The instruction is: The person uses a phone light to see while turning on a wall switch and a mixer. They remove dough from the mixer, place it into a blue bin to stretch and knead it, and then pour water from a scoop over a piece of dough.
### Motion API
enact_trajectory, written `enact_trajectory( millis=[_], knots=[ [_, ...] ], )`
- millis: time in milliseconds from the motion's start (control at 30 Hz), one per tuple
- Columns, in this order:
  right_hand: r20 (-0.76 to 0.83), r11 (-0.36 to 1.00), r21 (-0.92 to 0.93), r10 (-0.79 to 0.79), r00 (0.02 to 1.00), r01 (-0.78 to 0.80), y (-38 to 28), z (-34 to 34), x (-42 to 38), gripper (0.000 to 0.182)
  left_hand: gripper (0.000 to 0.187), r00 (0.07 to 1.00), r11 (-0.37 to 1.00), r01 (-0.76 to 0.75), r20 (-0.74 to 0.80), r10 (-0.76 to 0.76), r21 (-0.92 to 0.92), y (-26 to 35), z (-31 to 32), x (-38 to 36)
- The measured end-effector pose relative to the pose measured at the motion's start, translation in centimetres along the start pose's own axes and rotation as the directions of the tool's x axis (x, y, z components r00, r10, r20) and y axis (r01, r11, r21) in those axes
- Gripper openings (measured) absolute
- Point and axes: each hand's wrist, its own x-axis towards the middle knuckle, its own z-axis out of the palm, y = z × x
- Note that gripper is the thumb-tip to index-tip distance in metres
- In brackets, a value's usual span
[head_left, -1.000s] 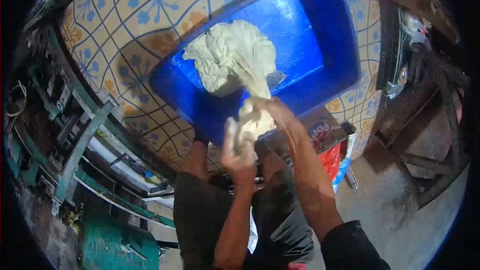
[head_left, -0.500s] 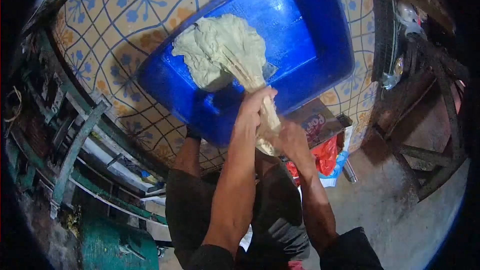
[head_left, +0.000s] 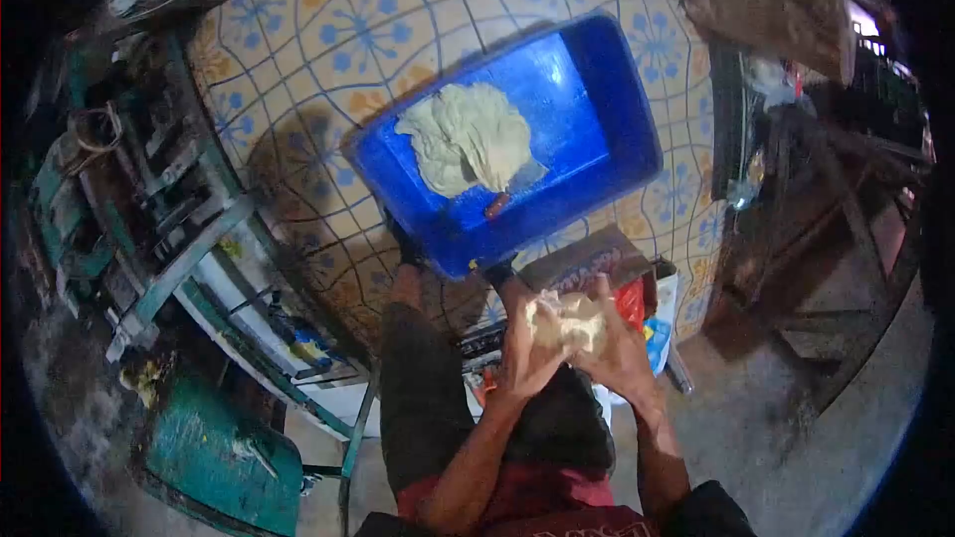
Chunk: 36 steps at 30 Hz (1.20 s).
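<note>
A pale lump of dough [head_left: 582,330], brightly lit, lies between my two hands above my lap. My left hand [head_left: 530,348] cups it from one side, fingers curled round it. On the other side my right hand [head_left: 619,350] presses against it, with the thumb side raised. Beyond the hands, a large crumpled mass of dough [head_left: 473,134] rests in a blue plastic tub [head_left: 607,174], apart from the piece I hold. A small reddish-brown piece [head_left: 495,205] sits at the near edge of that mass.
The tub stands on a patterned tile floor [head_left: 363,35]. Close to my right are a cardboard box [head_left: 592,261] and a red plastic bag [head_left: 631,303]. A green chair [head_left: 219,457] is at lower left, a wooden frame [head_left: 199,259] along the left, and dark wooden structures [head_left: 846,189] on the right.
The stretched strand of dough joining my hands to the mass has parted. Both hands have drawn back from the tub with a piece, and the mass has settled flatter. The view has shifted.
</note>
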Motion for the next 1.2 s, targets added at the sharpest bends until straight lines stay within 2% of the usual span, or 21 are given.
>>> enact_trajectory(
  millis=[67, 133, 200, 300, 333, 367, 400, 433, 467, 533, 567, 633, 700, 767, 833, 867, 900, 967, 1100, 1167, 1200],
  knots=[
    [0.056, 0.970, 0.241, 0.004, 0.998, -0.017, -3.6, -2.9, -2.7, 0.117, 0.108, 0.976, 0.930, -0.034, 0.188, 0.110, -0.367, 2.2, -1.9, -3.5],
    [0.029, 0.968, 0.172, -0.191, 0.981, 0.183, -4.9, -4.1, -5.0, 0.122, 0.132, 0.905, 0.935, -0.351, 0.241, 0.351, -0.042, 3.3, -3.7, -6.3],
    [0.061, 0.927, 0.327, -0.215, 0.975, 0.185, -10.5, -4.3, -7.8, 0.124, 0.138, 0.906, 0.951, -0.308, 0.296, 0.304, -0.034, 7.4, -5.8, -9.5],
    [0.098, 0.895, 0.294, -0.377, 0.921, 0.335, -17.6, -2.6, -11.7, 0.119, 0.113, 0.889, 0.875, -0.435, -0.050, 0.454, 0.212, 13.0, -7.7, -13.7],
    [0.115, 0.866, 0.261, -0.466, 0.877, 0.426, -19.9, -2.3, -13.4, 0.116, 0.095, 0.855, 0.877, -0.470, -0.194, 0.481, 0.103, 14.1, -7.6, -14.3],
    [0.131, 0.826, 0.233, -0.550, 0.825, 0.513, -22.2, -2.1, -14.9, 0.113, 0.087, 0.770, 0.811, -0.558, -0.253, 0.586, 0.177, 15.7, -9.6, -16.1],
    [0.209, 0.750, 0.454, -0.614, 0.761, 0.480, -23.8, -0.5, -16.2, 0.110, 0.084, 0.744, 0.790, -0.552, -0.270, 0.611, 0.267, 17.2, -13.0, -19.4],
    [0.234, 0.844, 0.370, -0.489, 0.840, 0.388, -27.6, 1.7, -18.7, 0.107, 0.081, 0.726, 0.772, -0.531, -0.283, 0.627, 0.350, 18.5, -16.7, -23.1],
    [0.428, 0.835, 0.339, -0.546, 0.720, 0.433, -25.3, 2.4, -17.1, 0.099, 0.079, 0.670, 0.748, -0.572, -0.333, 0.663, 0.336, 19.0, -20.0, -26.3],
    [0.418, 0.769, 0.307, -0.638, 0.646, 0.561, -33.3, 7.2, -21.5, 0.105, 0.072, 0.591, 0.721, -0.631, -0.424, 0.686, 0.287, 19.4, -26.8, -32.5],
    [0.400, 0.726, 0.332, -0.687, 0.607, 0.603, -34.6, 4.3, -21.6, 0.108, 0.078, 0.555, 0.686, -0.651, -0.414, 0.722, 0.325, 22.4, -22.8, -32.0],
    [0.408, 0.644, 0.325, -0.756, 0.512, 0.692, -40.4, 9.6, -26.0, 0.115, 0.093, 0.571, 0.749, -0.557, -0.490, 0.659, 0.358, 23.5, -30.0, -39.6],
    [0.413, 0.548, 0.352, -0.819, 0.399, 0.759, -44.9, 12.9, -30.0, 0.121, 0.106, 0.555, 0.669, -0.635, -0.374, 0.743, 0.387, 24.7, -33.9, -45.3],
    [0.410, 0.463, 0.384, -0.861, 0.302, 0.799, -49.0, 16.2, -33.1, 0.128, 0.114, 0.654, 0.626, -0.592, -0.152, 0.741, 0.508, 26.5, -37.7, -52.0],
    [0.421, 0.414, 0.391, -0.875, 0.240, 0.822, -54.0, 23.6, -36.8, 0.134, 0.113, 0.629, 0.631, -0.611, -0.191, 0.753, 0.478, 23.2, -47.5, -57.5],
    [0.356, 0.074, 0.246, -0.934, -0.019, 0.966, -56.4, 26.6, -37.2, 0.128, 0.107, 0.761, 0.726, -0.252, -0.333, 0.557, 0.640, 25.1, -49.7, -61.1],
    [0.405, 0.108, 0.310, -0.914, -0.028, 0.944, -58.3, 29.5, -38.4, 0.123, 0.102, 0.789, 0.695, 0.147, -0.507, 0.346, 0.704, 26.6, -51.9, -64.8],
    [0.478, 0.173, 0.295, -0.878, 0.011, 0.940, -61.6, 34.7, -40.5, 0.110, 0.086, 0.691, 0.690, -0.130, -0.434, 0.578, 0.712, 21.1, -59.1, -68.3],
    [0.376, -0.062, 0.087, -0.922, -0.090, 0.994, -65.5, 47.4, -38.6, 0.107, 0.065, 0.604, 0.984, 0.010, -0.785, 0.136, 0.178, 19.3, -61.4, -76.4],
    [0.470, -0.013, -0.064, -0.882, 0.018, 0.998, -66.2, 48.1, -41.7, 0.101, 0.062, 0.437, 0.969, -0.221, -0.877, 0.201, 0.111, 14.7, -62.5, -81.6],
    [0.504, -0.208, -0.184, -0.859, -0.090, 0.961, -66.1, 50.1, -40.8, 0.096, 0.059, 0.299, 0.936, -0.239, -0.897, 0.325, 0.259, 13.3, -61.7, -84.4]
  ],
)
